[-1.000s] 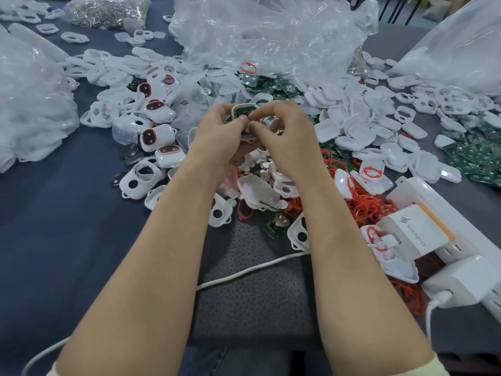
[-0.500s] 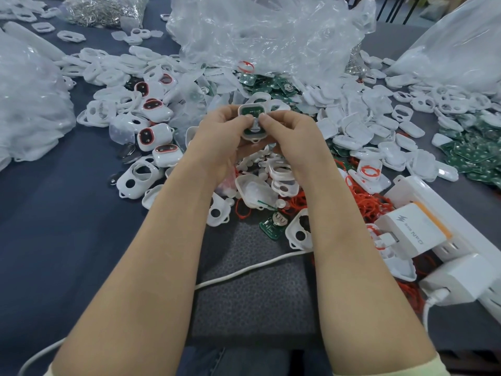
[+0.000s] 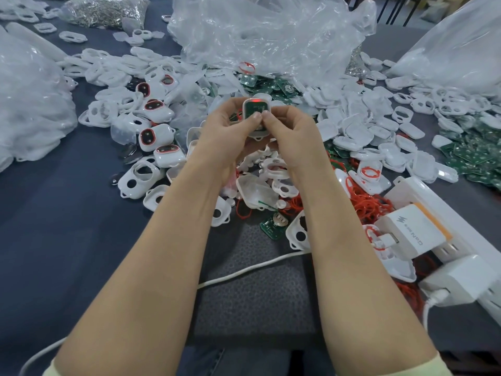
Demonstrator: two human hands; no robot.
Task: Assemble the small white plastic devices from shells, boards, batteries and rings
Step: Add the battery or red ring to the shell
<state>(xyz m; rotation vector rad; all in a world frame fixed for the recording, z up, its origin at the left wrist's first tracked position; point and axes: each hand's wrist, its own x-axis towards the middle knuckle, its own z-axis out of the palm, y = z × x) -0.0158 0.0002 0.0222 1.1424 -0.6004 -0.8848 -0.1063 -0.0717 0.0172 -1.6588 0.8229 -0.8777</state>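
Dark desk [image 3: 54, 226] strewn with white shells [image 3: 138, 180] and green boards [image 3: 471, 158].
Above its centre, left hand [image 3: 222, 134] and right hand [image 3: 292, 134] pinch one white device [image 3: 254, 112]: green board exposed, red light at its far edge.

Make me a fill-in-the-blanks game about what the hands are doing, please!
The left hand and right hand hold a white shell with a ____ board inside.
The long cable is ____.
The big bag behind the hands is clear ____.
Missing words: green, white, plastic.
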